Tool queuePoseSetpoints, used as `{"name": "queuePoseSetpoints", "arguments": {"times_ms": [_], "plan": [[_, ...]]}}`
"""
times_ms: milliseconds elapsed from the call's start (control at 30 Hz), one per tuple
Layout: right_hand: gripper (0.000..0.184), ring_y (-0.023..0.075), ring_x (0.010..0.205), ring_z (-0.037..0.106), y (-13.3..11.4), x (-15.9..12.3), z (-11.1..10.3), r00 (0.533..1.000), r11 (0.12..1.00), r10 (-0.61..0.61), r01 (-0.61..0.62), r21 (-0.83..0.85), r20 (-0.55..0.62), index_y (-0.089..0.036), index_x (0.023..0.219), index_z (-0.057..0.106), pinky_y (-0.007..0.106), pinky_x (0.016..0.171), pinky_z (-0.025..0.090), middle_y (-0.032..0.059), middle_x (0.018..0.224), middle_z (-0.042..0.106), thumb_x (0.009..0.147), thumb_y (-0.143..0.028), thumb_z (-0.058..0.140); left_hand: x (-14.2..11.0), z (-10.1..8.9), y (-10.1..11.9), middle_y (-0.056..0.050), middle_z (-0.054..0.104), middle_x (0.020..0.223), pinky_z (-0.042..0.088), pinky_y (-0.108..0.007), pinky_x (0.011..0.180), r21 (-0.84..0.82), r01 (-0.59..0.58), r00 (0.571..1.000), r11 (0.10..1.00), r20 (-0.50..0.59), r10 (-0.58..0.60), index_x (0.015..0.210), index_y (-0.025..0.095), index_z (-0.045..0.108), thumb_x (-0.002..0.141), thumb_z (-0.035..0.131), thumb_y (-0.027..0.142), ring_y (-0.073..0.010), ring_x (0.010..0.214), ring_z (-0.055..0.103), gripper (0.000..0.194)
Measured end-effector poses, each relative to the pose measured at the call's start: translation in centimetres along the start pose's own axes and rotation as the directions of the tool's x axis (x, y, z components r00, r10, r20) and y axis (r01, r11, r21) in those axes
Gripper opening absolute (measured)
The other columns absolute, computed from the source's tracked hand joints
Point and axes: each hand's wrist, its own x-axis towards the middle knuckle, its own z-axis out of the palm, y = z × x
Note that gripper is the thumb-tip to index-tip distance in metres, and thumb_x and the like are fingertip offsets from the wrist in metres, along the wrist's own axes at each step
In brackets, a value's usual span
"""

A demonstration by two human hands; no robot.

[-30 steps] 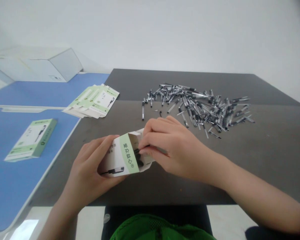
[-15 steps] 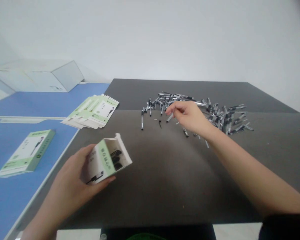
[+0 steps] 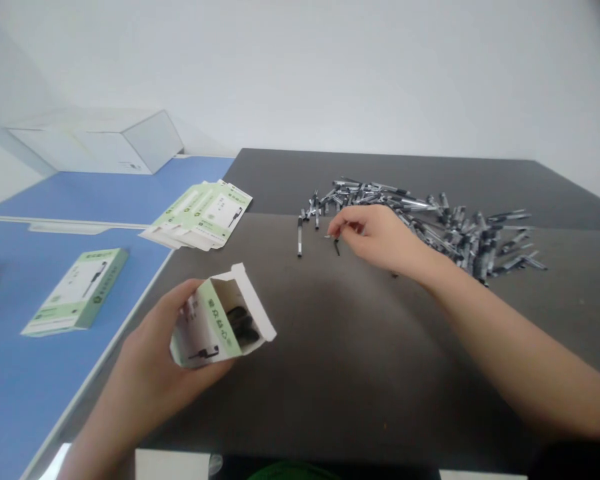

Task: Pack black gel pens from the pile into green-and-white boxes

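Observation:
My left hand (image 3: 153, 350) is wrapped around a white and green pen box (image 3: 205, 327), tilted with its open end facing right and its flap folded out. Several dark pen ends (image 3: 243, 323) show inside the box. Over the near left part of the heaped pens (image 3: 460, 233), my right hand (image 3: 373, 233) has its fingers curled into a pinch. What lies between those fingertips, if anything, is hidden. A small black piece (image 3: 337, 247) lies just below them. One clear pen with a black cap (image 3: 300, 237) rests apart, left of the hand.
Flattened pen cartons (image 3: 215, 213) overlap at the left edge of the dark table (image 3: 300, 387). On the adjoining blue table (image 3: 10, 293) lies a closed pen box (image 3: 77, 290). A large white carton (image 3: 100, 143) stands at the back left against the wall.
My right hand has left the box opening and moved away to the pens. My left hand has shifted the box left and down, away from the right hand.

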Motion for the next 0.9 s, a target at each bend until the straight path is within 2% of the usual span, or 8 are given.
{"name": "queuePoseSetpoints", "arguments": {"times_ms": [133,267,400,500,600,700,800,900], "plan": [[0.032,0.0139,0.068,0.061,1.7,2.0,0.5,0.982,0.981,0.162,-0.150,-0.120,0.098,-0.015,0.094,0.078,0.025,0.068,0.045,0.0047,0.084,0.075,0.082,-0.007,0.050,0.8,0.5,-1.3,-0.016,0.064,0.132,0.052,-0.047,0.095,0.104,-0.051,0.988,0.993,0.152,0.035,0.143,0.018,0.044,0.080,0.067,0.047,-0.0364,0.114,0.064,0.073],[0.028,0.0199,0.086,0.070,1.9,4.5,3.0,0.944,0.935,0.269,-0.209,-0.287,0.189,-0.015,0.096,0.078,0.027,0.080,0.050,0.0101,0.093,0.077,0.086,-0.014,0.052,1.4,2.5,-2.1,-0.021,0.061,0.137,0.048,-0.055,0.097,0.271,-0.116,0.944,0.956,0.330,0.021,0.148,0.014,0.044,0.086,0.055,0.054,-0.0425,0.121,0.059,0.075],[0.037,0.0333,0.104,0.070,0.4,6.2,6.7,0.925,0.901,0.336,-0.260,-0.347,0.177,-0.010,0.107,0.075,0.039,0.084,0.054,0.0219,0.109,0.075,0.090,-0.039,0.058,1.5,3.5,-1.8,-0.023,0.057,0.143,0.046,-0.059,0.098,0.352,-0.115,0.933,0.929,0.360,-0.021,0.153,0.010,0.040,0.092,0.043,0.058,-0.0444,0.128,0.053,0.077],[0.042,0.0365,0.112,0.068,-0.6,6.2,8.4,0.915,0.885,0.366,-0.286,-0.368,0.170,-0.008,0.118,0.070,0.042,0.086,0.053,0.0260,0.120,0.071,0.092,-0.038,0.058,1.6,3.4,-1.5,-0.024,0.052,0.147,0.040,-0.063,0.104,0.304,-0.091,0.946,0.948,0.323,-0.013,0.150,0.007,0.044,0.094,0.037,0.058,-0.0461,0.134,0.047,0.075],[0.030,0.0341,0.105,0.071,-1.5,4.3,8.1,0.913,0.897,0.351,-0.263,-0.356,0.208,-0.009,0.107,0.073,0.037,0.080,0.052,0.0242,0.112,0.073,0.091,-0.029,0.056,1.9,2.8,-0.7,-0.026,0.048,0.148,0.033,-0.063,0.111,0.135,-0.026,0.980,0.991,0.199,-0.002,0.141,0.005,0.055,0.096,0.033,0.057,-0.0451,0.138,0.042,0.072],[0.029,0.0256,0.091,0.071,-3.3,0.5,6.5,0.930,0.938,0.262,-0.183,-0.294,0.257,-0.016,0.089,0.073,0.030,0.070,0.046,0.0139,0.094,0.077,0.095,-0.036,0.052,2.3,2.4,1.4,-0.022,0.055,0.138,0.040,-0.053,0.108,-0.238,0.148,0.981,0.960,0.156,-0.112,0.136,0.009,0.059,0.096,0.035,0.059,-0.0365,0.127,0.053,0.069],[0.034,0.0170,0.072,0.065,-6.2,-4.0,5.0,0.959,0.991,0.081,-0.049,-0.124,0.272,-0.019,0.085,0.070,0.028,0.060,0.036,0.0056,0.079,0.074,0.099,-0.040,0.048,2.7,2.7,4.1,-0.015,0.059,0.137,0.042,-0.046,0.107,-0.563,0.313,0.942,0.765,0.286,-0.175,0.136,0.017,0.060,0.097,0.038,0.061,-0.0308,0.121,0.058,0.063],[0.033,0.0164,0.070,0.062,-8.1,-6.6,3.9,0.931,0.993,-0.083,0.109,-0.054,0.355,-0.018,0.087,0.071,0.029,0.060,0.031,0.0064,0.083,0.074,0.100,-0.039,0.050,3.0,3.6,6.4,-0.011,0.067,0.127,0.042,-0.040,0.105,-0.731,0.405,0.907,0.549,0.397,-0.141,0.111,0.020,0.073,0.094,0.051,0.056,-0.0291,0.120,0.060,0.045]]}}
